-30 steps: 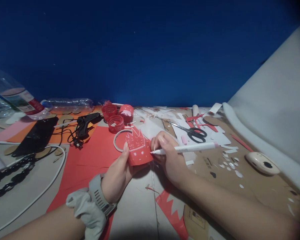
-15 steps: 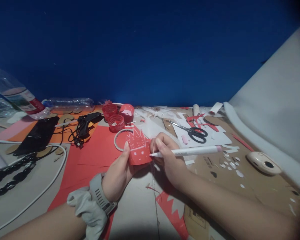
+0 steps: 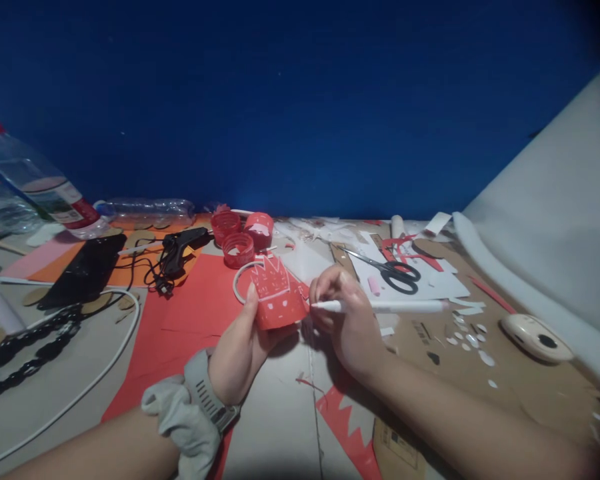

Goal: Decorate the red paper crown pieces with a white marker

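Observation:
My left hand [image 3: 245, 340] is closed around a small red paper piece [image 3: 280, 303] with a zigzag top edge and white drawn marks, its thumb on the front face. A light ring-shaped handle or loop [image 3: 237, 285] curves out behind the paper's left side. My right hand [image 3: 347, 320] pinches a white marker pen [image 3: 405, 307]. The pen lies almost level, its tip pointing left, just off the paper's right edge. Red ring-like pieces [image 3: 239, 249] stand beyond the paper.
Scissors [image 3: 400, 275] lie on white paper at the right, near a cream oval device [image 3: 536, 338]. Left are a black glue gun [image 3: 180, 250] with its cord, a tilted plastic bottle [image 3: 55, 193] and a white cable [image 3: 115, 363]. Red paper [image 3: 195, 300] covers the middle left.
My right hand has drawn the pen slightly right, away from the red paper's face. The whole view has shifted a little, so things appear further right.

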A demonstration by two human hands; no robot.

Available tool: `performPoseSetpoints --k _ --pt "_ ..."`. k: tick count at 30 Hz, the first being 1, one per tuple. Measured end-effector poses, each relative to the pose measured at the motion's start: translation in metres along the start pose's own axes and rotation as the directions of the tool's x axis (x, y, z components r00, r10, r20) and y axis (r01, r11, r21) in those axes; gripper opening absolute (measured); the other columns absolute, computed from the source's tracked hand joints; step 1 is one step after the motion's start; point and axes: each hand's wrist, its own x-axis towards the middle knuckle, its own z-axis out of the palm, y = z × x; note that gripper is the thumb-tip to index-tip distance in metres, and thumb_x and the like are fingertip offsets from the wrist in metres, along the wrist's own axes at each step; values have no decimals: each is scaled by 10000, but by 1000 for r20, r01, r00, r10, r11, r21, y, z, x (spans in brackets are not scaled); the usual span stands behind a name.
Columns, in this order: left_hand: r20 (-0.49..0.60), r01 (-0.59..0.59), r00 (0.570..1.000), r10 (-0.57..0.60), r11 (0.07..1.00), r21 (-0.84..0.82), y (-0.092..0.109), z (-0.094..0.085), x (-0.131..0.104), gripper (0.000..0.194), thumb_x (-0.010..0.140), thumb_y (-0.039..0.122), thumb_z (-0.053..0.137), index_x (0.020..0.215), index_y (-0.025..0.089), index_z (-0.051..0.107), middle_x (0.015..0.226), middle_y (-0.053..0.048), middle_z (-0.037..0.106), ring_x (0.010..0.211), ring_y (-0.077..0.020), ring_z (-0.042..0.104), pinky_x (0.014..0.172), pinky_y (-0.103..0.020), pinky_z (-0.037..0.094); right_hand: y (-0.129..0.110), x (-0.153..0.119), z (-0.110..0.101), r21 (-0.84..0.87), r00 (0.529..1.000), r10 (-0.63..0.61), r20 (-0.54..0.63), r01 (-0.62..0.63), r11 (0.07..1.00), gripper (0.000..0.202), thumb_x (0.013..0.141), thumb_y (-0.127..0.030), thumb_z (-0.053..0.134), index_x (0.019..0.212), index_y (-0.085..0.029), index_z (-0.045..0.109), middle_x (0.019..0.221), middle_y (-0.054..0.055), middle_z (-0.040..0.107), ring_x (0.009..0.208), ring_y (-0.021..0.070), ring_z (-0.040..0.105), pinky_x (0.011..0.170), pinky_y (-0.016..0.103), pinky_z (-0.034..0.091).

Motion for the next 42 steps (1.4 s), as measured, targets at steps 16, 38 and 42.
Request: performPoseSetpoints --k 16,38,42 --pt "-125 -296 946 299 954 44 6 0 -1 691 792 732 540 1094 132 704 1086 -135 753 1133 -352 651 980 -463 508 -2 6 3 -713 952 203 229 22 701 184 875 -371 624 890 -204 547 717 -16 607 654 162 564 633 282 421" --pt "-125 -140 983 136 990 -26 5 -2 0 696 860 730 428 1129 144 690 954 -111 765 836 -250 698 709 -317 518 -13 2 13 -745 939 203 278 77 663 144 884 -290 535 851 -164 597 789 53 665 715 178 610 666 290 467" --pt "-127 -123 985 114 990 -66 8 -4 5 661 905 690 373 986 128 710 750 -88 732 605 -186 640 583 -284 500 -5 2 12 -738 952 222 211 6 675 174 901 -246 489 826 -174 629 763 58 676 703 186 617 684 318 472"
